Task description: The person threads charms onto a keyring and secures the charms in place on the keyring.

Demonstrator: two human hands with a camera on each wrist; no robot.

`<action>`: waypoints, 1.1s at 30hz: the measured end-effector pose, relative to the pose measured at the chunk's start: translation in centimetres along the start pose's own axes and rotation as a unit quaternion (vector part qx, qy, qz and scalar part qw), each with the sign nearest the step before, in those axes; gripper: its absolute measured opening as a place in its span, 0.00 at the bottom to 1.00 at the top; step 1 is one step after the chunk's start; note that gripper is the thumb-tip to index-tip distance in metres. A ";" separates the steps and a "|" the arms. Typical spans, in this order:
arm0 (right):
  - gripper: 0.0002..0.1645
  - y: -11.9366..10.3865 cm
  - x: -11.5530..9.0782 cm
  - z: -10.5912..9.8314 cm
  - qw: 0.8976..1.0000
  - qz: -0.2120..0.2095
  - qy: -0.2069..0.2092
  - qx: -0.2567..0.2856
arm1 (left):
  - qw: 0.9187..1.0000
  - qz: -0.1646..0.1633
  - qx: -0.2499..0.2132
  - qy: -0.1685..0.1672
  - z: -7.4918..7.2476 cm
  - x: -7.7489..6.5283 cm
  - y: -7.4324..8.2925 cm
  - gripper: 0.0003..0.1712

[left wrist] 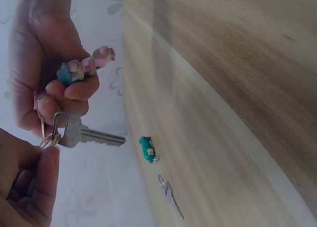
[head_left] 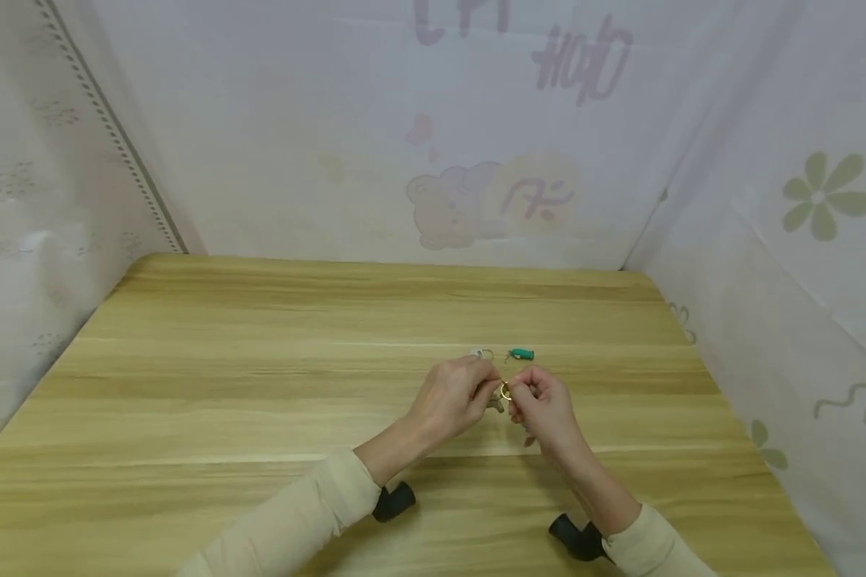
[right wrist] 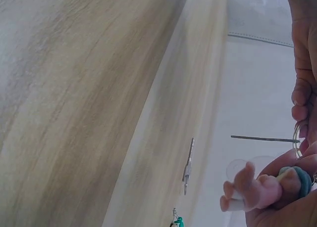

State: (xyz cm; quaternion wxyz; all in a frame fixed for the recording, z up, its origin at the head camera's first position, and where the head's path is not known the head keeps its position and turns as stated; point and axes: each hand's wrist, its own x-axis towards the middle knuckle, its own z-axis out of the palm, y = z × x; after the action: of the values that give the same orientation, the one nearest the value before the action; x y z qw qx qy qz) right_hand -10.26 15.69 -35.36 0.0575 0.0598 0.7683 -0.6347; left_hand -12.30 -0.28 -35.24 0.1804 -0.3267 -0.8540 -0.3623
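Note:
My left hand (head_left: 451, 393) pinches a gold split ring (head_left: 506, 391) between thumb and finger. From that ring hangs a silver key (left wrist: 74, 130), its blade pointing away from the fingers. Opposite it, my right hand (head_left: 548, 409) pinches the ring's other side. Curled in that same right hand is a small figurine (right wrist: 257, 187), pink with a blue-green part. Beyond the hands, a small green figure charm (head_left: 523, 353) lies on the table. Beside the charm lies a second silver key (left wrist: 171, 200) with its own ring.
Both hands work above a wood-grain table (head_left: 260, 385). Printed cloth walls (head_left: 317, 120) stand behind it and at both sides. A black angled object (head_left: 394, 502) shows by the left sleeve, and another black object (head_left: 577, 538) by the right sleeve.

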 end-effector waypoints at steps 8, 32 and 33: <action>0.09 0.2 0.1 0.2 0.999 0.014 0.011 0.035 | 0.999 0.034 0.014 0.028 0.4 -0.2 -0.3 0.05; 0.09 -0.2 -0.1 0.4 0.996 0.033 0.003 0.083 | 1.000 0.012 -0.010 0.022 -0.4 0.0 -0.2 0.02; 0.09 -0.2 -0.2 0.3 0.997 0.030 0.004 0.075 | 1.000 -0.001 -0.017 0.009 -0.6 0.1 -0.1 0.02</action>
State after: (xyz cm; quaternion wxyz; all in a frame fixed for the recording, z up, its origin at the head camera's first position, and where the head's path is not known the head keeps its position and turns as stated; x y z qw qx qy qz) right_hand -10.13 15.32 -35.19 0.0689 0.0892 0.7165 -0.6884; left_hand -12.45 -0.72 -34.84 0.1823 -0.3258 -0.8465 -0.3796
